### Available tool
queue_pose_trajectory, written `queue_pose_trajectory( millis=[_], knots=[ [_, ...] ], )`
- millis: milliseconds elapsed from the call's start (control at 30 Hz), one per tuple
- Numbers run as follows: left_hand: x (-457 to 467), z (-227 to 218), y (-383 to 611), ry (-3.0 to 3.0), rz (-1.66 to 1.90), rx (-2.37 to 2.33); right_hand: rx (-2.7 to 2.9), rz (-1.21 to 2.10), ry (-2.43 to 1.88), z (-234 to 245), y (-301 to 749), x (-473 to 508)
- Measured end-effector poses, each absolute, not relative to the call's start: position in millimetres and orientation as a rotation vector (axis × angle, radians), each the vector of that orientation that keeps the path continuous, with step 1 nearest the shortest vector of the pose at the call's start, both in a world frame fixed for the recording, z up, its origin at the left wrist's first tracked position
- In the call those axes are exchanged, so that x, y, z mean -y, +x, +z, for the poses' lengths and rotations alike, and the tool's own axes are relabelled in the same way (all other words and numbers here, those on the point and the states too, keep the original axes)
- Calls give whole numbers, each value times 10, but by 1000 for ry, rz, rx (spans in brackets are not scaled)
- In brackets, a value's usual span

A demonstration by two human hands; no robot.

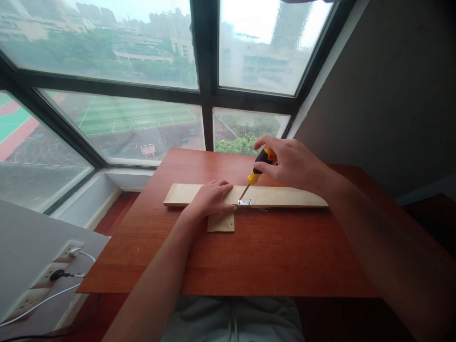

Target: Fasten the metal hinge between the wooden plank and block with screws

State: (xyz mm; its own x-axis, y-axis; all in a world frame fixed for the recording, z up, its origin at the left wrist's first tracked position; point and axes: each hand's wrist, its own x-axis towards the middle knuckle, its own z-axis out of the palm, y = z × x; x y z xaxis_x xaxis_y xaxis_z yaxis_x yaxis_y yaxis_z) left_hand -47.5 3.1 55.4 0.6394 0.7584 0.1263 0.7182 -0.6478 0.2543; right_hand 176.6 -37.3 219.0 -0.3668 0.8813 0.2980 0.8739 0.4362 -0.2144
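A long pale wooden board (285,195) lies flat across the table. Across its left half rests my left hand (213,197), fingers over the far side and thumb by the near edge, holding it down. My right hand (285,159) is closed round the yellow and black handle of a screwdriver (261,164). The screwdriver slants down to the left, its tip at a small metal hinge (244,203) on the board's near edge. A screw seems to stand up at the hinge's right end. A smaller wooden piece (221,223) sticks out toward me from under the board.
The reddish-brown table (285,256) reaches up to a dark window frame (206,95). A grey wall (377,95) rises on the right. At lower left, wall sockets (48,275) hold plugs with a white cable (39,304) beside the table's left edge.
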Motion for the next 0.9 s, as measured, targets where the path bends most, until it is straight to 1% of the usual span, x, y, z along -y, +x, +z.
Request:
queue_pose_trajectory(
  millis=[233,900],
  knots=[
    [-36,560,-484,2698,315,-1186,2263,-87,-1527,2289,1881,390],
    [-50,551,-475,2712,320,-1181,2258,-90,-1586,2285,2010,449]
  ],
)
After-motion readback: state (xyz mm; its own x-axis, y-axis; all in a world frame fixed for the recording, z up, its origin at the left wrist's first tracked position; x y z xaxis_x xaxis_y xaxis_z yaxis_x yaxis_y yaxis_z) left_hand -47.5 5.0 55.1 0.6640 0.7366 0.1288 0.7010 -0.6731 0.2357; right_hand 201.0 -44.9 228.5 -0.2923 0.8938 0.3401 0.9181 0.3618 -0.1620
